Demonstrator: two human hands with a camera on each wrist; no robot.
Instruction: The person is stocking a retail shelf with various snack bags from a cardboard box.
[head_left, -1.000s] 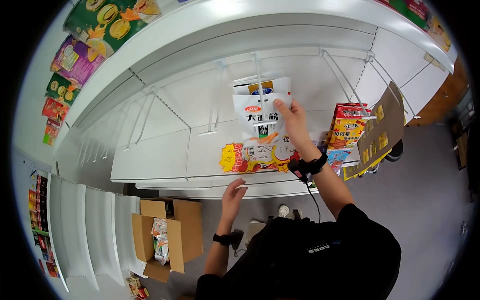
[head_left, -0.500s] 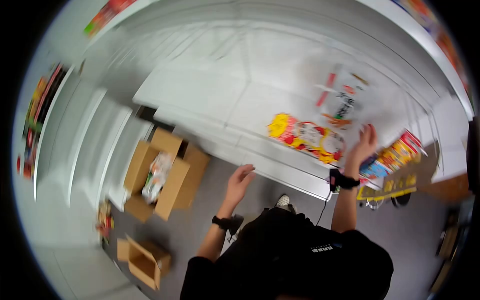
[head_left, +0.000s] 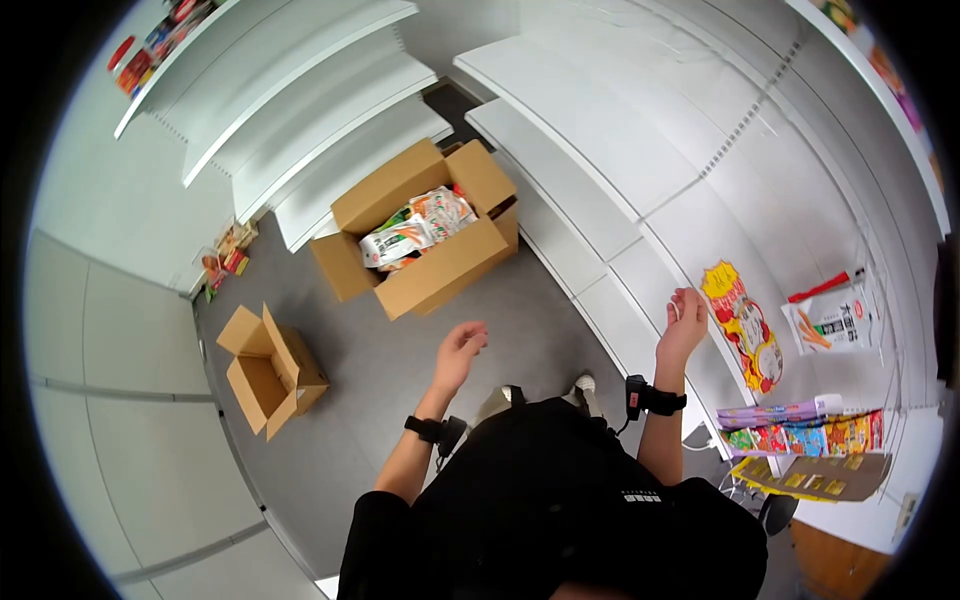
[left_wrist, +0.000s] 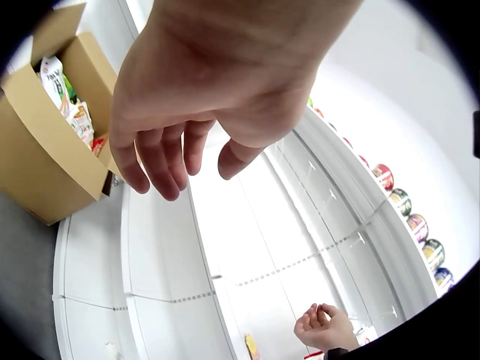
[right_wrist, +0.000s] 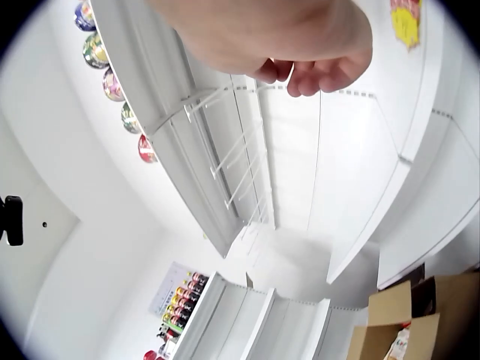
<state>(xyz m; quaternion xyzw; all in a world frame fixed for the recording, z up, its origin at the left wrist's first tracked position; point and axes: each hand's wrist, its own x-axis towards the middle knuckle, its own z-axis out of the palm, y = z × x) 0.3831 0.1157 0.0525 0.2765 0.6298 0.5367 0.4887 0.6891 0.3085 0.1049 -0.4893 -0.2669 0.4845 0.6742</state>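
My left hand (head_left: 460, 352) hangs in front of the body with fingers loosely bent and nothing held; the left wrist view shows the same empty fingers (left_wrist: 159, 161). My right hand (head_left: 683, 325) is raised beside the shelf edge, near a red and yellow price sign (head_left: 738, 325), and is also empty. White snack packets (head_left: 835, 318) hang from a hook on the back panel, right of that sign. Ahead of the left hand, an open cardboard box (head_left: 445, 283) holds several white and orange snack packets (head_left: 430, 222).
A smaller open carton (head_left: 262, 385) stands on the grey floor (head_left: 420, 365) at left. White shelving (head_left: 570, 115) runs along the right, with bare hooks (right_wrist: 238, 157) in the right wrist view. Colourful snack bags (head_left: 805, 437) and a cardboard display (head_left: 830, 480) sit at lower right.
My right hand has let go of the white snack packet, which stays on the hook, and has drawn back. The head view has swung left, bringing the boxes toward the middle.
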